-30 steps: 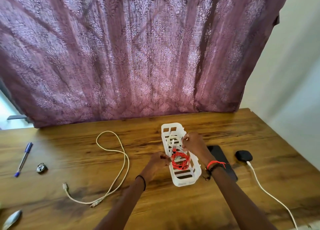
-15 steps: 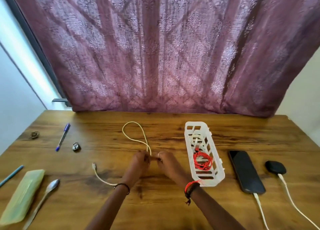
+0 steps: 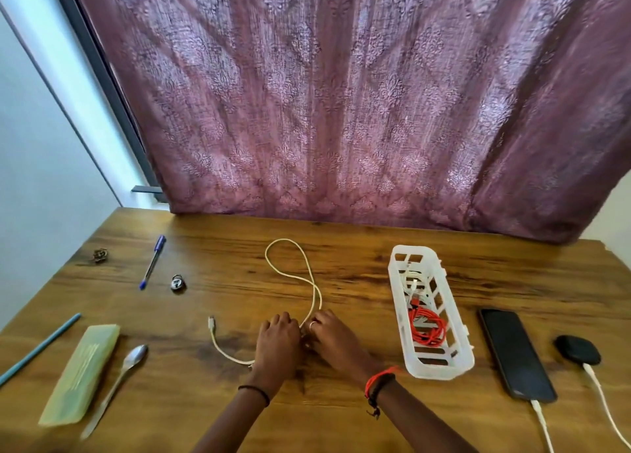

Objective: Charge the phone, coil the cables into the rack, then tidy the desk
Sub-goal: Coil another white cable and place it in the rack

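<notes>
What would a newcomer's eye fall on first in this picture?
The left hand and right hand meet mid-desk, holding a cream cable that loops away from them. To their right, a white rack holds a coiled red cable; a plugged-in phone lies beyond it.

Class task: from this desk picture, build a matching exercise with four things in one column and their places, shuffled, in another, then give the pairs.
1 red cable
2 phone
3 spoon
4 cream cable

A beside the yellow-green case
B coiled in the white rack
C held by left hand and right hand
D right of the rack, charger cable plugged in

Pairs: 1-B, 2-D, 3-A, 4-C
</notes>
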The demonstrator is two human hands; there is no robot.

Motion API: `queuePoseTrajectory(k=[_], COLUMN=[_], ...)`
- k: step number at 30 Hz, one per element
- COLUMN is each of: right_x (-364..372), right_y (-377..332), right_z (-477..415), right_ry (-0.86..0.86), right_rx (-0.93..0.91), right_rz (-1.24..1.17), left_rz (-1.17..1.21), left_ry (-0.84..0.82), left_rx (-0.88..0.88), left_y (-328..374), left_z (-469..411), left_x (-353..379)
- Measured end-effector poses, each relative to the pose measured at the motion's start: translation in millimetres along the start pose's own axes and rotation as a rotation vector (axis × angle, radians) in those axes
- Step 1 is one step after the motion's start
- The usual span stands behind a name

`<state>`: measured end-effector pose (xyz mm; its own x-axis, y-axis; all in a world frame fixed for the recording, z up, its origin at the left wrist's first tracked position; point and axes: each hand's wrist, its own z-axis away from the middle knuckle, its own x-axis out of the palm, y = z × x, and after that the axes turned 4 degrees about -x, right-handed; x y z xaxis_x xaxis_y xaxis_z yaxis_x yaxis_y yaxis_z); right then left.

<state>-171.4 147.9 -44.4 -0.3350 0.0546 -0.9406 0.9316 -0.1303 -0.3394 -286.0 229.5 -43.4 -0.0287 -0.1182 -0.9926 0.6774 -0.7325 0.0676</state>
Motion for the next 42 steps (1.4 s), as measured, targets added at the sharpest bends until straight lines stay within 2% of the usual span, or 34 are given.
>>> queuePoseTrajectory(k=[4,6,8,10,18,20,22,28,30,33,36,42], right_x=[-10,-19,-30,-43,-106,-113,-117,-136,-144,-153,-158,-166], right_y=[-1,-2,-2,2,24,26,21,-13,-17,-18,-19,-21], right_z=[-3,-7,-11,-16,-30,-34,-38,-38,-37,-36,-37,-36], right_ry=[0.085,0.154,0.242,0.331,0.67,0.663,0.621,0.707,0.72,0.691,0.769,0.925], right_rx=[-0.018,0.001,0.054,0.129,0.401,0.404,0.347,-0.017,-0.069,0.005,0.148,0.24], right_rz=[-0.051,-0.126,-0.173,-0.241,-0.383,-0.396,-0.304,-0.193,-0.23,-0.411,-0.519,-0.757], left_rz=[0.125,0.328,0.558,0.675,1.153,1.219,1.229,1.228,1.284,1.354,1.403,1.733], left_ry=[0.011,-0.025,-0.103,-0.133,-0.207,-0.206,-0.193,-0.215,-0.255,-0.279,-0.316,-0.569], left_rx=[0.019,-0.023,-0.061,-0.049,0.115,0.115,0.125,0.177,0.191,0.219,0.261,0.292], left_y=[-2,-6,-15,-23,-31,-29,-25,-7,-3,-1,0,13], left_z=[-3,-6,-13,-21,-28,-29,-31,-37,-39,-39,-37,-30], left_x=[-17,-30,-44,-59,-138,-150,-159,-178,-184,-192,-201,-203])
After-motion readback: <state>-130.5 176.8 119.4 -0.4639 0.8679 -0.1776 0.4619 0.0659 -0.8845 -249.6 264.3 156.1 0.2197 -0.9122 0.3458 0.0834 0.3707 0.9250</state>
